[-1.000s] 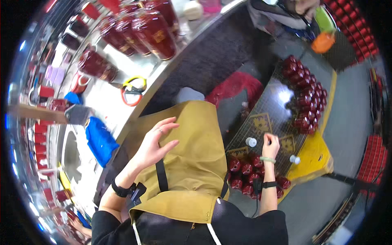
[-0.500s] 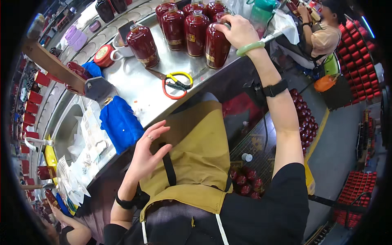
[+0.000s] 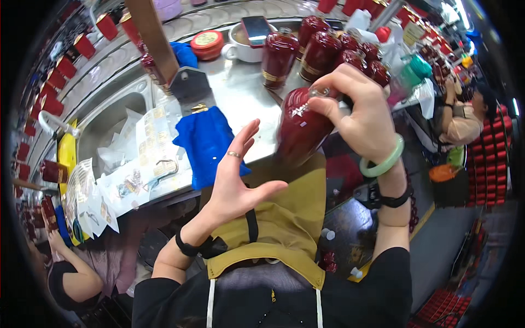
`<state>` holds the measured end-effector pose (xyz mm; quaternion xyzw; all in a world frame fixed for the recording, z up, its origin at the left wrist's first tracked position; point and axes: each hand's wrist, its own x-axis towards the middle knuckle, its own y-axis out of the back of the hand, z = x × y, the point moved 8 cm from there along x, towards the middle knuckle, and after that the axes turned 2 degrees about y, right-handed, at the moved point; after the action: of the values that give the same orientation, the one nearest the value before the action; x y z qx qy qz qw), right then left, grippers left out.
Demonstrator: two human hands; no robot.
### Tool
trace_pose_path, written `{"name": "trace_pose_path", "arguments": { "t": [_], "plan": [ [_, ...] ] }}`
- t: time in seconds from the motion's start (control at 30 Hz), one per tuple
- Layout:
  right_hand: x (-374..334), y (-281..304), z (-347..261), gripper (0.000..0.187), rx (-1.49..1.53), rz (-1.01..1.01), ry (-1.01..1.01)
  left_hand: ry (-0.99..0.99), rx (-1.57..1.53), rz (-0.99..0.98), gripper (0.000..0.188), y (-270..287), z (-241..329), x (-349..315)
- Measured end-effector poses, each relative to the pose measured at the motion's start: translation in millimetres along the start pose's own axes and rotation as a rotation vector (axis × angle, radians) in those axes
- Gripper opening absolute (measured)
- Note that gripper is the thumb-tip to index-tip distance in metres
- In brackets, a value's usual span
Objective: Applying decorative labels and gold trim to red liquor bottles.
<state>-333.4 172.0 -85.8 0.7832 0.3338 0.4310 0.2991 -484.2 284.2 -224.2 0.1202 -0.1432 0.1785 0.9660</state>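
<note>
My right hand (image 3: 358,112) grips a dark red glass bottle (image 3: 302,128) by its neck, holding it tilted over the table's front edge. Thumb and fingers close around the bottle's top. Left of it, my left hand (image 3: 235,183) hangs above my lap with thumb and fingers spread, holding nothing. A blue cloth (image 3: 205,145) lies on the metal table just beyond that hand. Behind the held bottle stands one more red bottle (image 3: 279,57), upright, beside a cluster of similar bottles (image 3: 326,52). The scissors are mostly hidden behind the held bottle.
A white cup (image 3: 249,52) with a phone (image 3: 256,30) on it stands by a round red tin (image 3: 207,45) at the back. A metal sink (image 3: 117,101) and sticker sheets (image 3: 156,134) are at left. A wooden post (image 3: 153,38) rises nearby. Co-workers sit at both sides.
My right hand has lifted a bottle off the table and brought it nearer and tilted. My left hand has moved right toward it, fingers spread. The view has turned rightward-tilted, showing more sink.
</note>
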Motion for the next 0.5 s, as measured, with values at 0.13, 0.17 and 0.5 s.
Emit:
{"name": "trace_pose_path", "arguments": {
  "t": [0.13,0.17,0.5],
  "plan": [
    [22,-69,-18,0.024,0.44,0.045,-0.01,0.023,-0.114,0.141,0.101,28,3,8],
    [25,-86,-12,0.027,0.581,0.113,-0.078,0.142,-0.15,0.157,0.098,38,-7,3],
    [11,-247,22,0.067,1.024,-0.246,-0.493,0.525,-0.698,0.451,0.071,92,-83,8]
  ]
}}
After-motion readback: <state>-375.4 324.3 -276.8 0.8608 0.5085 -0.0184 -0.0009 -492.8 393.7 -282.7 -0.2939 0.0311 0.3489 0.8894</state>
